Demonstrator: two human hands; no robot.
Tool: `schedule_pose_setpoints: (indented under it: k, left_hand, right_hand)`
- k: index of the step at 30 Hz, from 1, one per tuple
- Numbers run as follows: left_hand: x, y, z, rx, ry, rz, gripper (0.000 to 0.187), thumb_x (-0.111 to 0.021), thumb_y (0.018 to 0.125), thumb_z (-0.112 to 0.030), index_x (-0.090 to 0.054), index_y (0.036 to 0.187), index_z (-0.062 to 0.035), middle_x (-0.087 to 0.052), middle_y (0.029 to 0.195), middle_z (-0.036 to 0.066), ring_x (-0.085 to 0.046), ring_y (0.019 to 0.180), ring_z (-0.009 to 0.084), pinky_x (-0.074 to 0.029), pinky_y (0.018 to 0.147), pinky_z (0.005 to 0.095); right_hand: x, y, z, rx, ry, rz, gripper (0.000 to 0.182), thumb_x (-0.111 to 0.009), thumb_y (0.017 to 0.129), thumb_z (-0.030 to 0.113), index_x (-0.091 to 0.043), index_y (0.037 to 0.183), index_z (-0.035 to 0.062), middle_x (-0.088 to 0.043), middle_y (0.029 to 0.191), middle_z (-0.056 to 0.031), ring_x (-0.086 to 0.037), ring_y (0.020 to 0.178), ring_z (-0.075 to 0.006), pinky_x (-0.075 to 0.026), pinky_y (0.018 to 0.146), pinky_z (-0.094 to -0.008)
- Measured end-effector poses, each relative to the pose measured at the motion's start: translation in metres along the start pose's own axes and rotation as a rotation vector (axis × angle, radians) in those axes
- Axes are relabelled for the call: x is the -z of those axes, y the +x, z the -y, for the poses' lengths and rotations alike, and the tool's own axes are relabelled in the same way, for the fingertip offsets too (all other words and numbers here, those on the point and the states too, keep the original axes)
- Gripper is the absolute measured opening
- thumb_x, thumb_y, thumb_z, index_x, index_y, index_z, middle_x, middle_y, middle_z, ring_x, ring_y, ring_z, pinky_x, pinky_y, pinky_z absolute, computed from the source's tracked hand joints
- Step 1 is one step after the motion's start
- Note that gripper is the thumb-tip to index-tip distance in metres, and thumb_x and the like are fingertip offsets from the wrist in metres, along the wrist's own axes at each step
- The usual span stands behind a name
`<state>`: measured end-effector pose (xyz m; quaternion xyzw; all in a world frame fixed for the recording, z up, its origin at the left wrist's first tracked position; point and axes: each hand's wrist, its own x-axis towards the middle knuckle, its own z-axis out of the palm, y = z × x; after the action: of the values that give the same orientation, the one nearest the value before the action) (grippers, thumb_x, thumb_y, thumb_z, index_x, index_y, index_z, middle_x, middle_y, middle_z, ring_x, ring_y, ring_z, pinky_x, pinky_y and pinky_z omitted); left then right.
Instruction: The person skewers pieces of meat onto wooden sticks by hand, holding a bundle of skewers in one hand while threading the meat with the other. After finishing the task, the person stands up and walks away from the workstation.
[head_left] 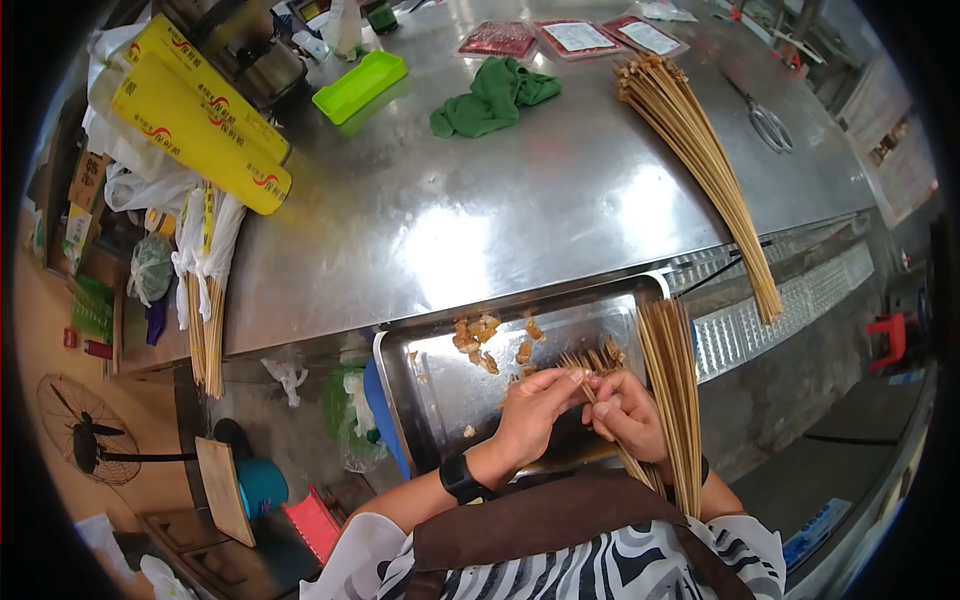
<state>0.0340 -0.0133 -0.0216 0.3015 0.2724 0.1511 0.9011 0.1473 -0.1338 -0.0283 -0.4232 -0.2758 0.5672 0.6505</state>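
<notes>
Over a shallow metal tray (420, 400), both my hands meet in front of my apron. My right hand (630, 415) is closed round several thin bamboo skewers (632, 462), which slant down toward my body. My left hand (540, 405), with a dark watch on its wrist, pinches beside the upper ends of these skewers; what its fingertips hold is too small to make out. Brownish food pieces (475, 340) lie in the tray, and others (612, 352) sit just beyond my right hand. A thick bundle of skewers (672, 370) rests across the tray's right side.
On the steel table (350, 240) lie another large skewer bundle (700, 150), overhanging the front edge, scissors (768, 125), a green cloth (497, 97), a lime-green tray (360, 87) and red packs (575, 38). Yellow film boxes (200, 130) stand left. A fan (90, 440) is at lower left.
</notes>
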Motion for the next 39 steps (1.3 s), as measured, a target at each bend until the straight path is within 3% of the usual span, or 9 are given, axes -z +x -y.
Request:
schedule_pose_setpoints:
  k: [13, 17, 20, 22, 26, 28, 30, 33, 39]
  left_hand:
    - [-0.002, -0.003, -0.001, 0.030, 0.035, -0.033, 0.016, -0.051, 0.089, -0.008, -0.060, 0.095, 0.0036, -0.061, 0.098, 0.012, -0.058, 0.086, 0.0167, -0.048, 0.076, 0.0295]
    - [0.000, 0.003, -0.004, -0.024, 0.103, -0.023, 0.014, -0.054, 0.087, -0.008, -0.061, 0.093, 0.0021, -0.060, 0.097, 0.010, -0.057, 0.083, 0.0147, -0.048, 0.072, 0.0269]
    - [0.012, 0.010, -0.002, -0.105, 0.375, -0.042, 0.014, -0.059, 0.084, -0.010, -0.062, 0.092, 0.0008, -0.058, 0.098, 0.008, -0.056, 0.078, 0.0120, -0.046, 0.067, 0.0237]
    - [0.016, 0.015, -0.002, -0.077, 0.611, -0.093, 0.015, -0.064, 0.080, -0.011, -0.061, 0.092, -0.0018, -0.055, 0.099, 0.005, -0.053, 0.073, 0.0100, -0.044, 0.064, 0.0215]
    - [0.021, 0.026, -0.007, -0.236, 0.915, -0.088, 0.020, -0.066, 0.079, -0.009, -0.058, 0.096, -0.0031, -0.053, 0.102, 0.005, -0.053, 0.075, 0.0092, -0.044, 0.064, 0.0214]
    - [-0.006, 0.020, -0.029, -0.500, 1.109, -0.228, 0.026, -0.066, 0.078, -0.008, -0.055, 0.102, -0.0048, -0.054, 0.096, 0.004, -0.052, 0.077, 0.0084, -0.045, 0.066, 0.0222]
    - [-0.020, 0.020, -0.036, -0.501, 1.058, -0.160, 0.027, -0.062, 0.082, -0.007, -0.053, 0.107, -0.0046, -0.056, 0.100, 0.005, -0.053, 0.084, 0.0091, -0.046, 0.070, 0.0232]
    - [-0.043, 0.024, -0.038, -0.099, 0.438, 0.165, 0.024, -0.056, 0.087, -0.007, -0.051, 0.109, 0.0005, -0.059, 0.103, 0.010, -0.057, 0.091, 0.0128, -0.048, 0.074, 0.0241]
    - [-0.046, 0.035, -0.028, -0.059, 0.442, 0.131, 0.017, -0.059, 0.085, -0.009, -0.053, 0.098, 0.0000, -0.063, 0.082, 0.007, -0.061, 0.071, 0.0116, -0.051, 0.064, 0.0229]
  right_hand:
    - [-0.003, -0.003, 0.004, -0.026, 0.005, -0.009, 0.013, -0.045, 0.091, 0.006, -0.036, 0.100, 0.0060, -0.048, 0.083, -0.0056, -0.041, 0.062, -0.0052, -0.033, 0.055, -0.0184]
    - [-0.002, 0.003, 0.014, 0.164, -0.467, -0.094, 0.018, -0.054, 0.084, 0.004, -0.045, 0.099, 0.0037, -0.051, 0.086, -0.0058, -0.047, 0.075, -0.0113, -0.039, 0.068, -0.0242]
    - [-0.008, 0.004, 0.036, 0.416, -0.704, -0.132, 0.019, -0.057, 0.078, 0.001, -0.053, 0.097, 0.0009, -0.055, 0.093, -0.0093, -0.051, 0.088, -0.0194, -0.041, 0.078, -0.0307]
    - [-0.006, 0.000, 0.044, 0.435, -0.639, 0.128, 0.017, -0.055, 0.080, 0.001, -0.055, 0.096, -0.0008, -0.057, 0.094, -0.0103, -0.052, 0.089, -0.0209, -0.042, 0.078, -0.0322]
    - [-0.009, 0.004, 0.042, 0.272, -0.748, 0.259, 0.016, -0.049, 0.085, 0.005, -0.058, 0.094, -0.0044, -0.060, 0.069, -0.0061, -0.057, 0.074, -0.0214, -0.042, 0.076, -0.0355]
    - [-0.006, 0.006, 0.034, 0.226, -0.780, 0.242, 0.018, -0.048, 0.086, 0.007, -0.058, 0.095, -0.0042, -0.060, 0.069, -0.0058, -0.057, 0.072, -0.0205, -0.043, 0.075, -0.0350]
    - [-0.006, 0.006, 0.031, 0.178, -0.810, 0.228, 0.019, -0.047, 0.086, 0.008, -0.059, 0.096, -0.0040, -0.060, 0.068, -0.0055, -0.057, 0.071, -0.0197, -0.043, 0.073, -0.0345]
    - [-0.010, 0.006, 0.030, 0.091, -0.820, 0.217, 0.020, -0.047, 0.086, 0.008, -0.059, 0.099, -0.0027, -0.060, 0.070, -0.0056, -0.058, 0.071, -0.0178, -0.046, 0.069, -0.0312]
    - [-0.010, 0.002, 0.029, -0.021, -0.791, 0.190, 0.021, -0.046, 0.087, 0.008, -0.058, 0.102, -0.0016, -0.060, 0.072, -0.0055, -0.060, 0.072, -0.0143, -0.048, 0.066, -0.0263]
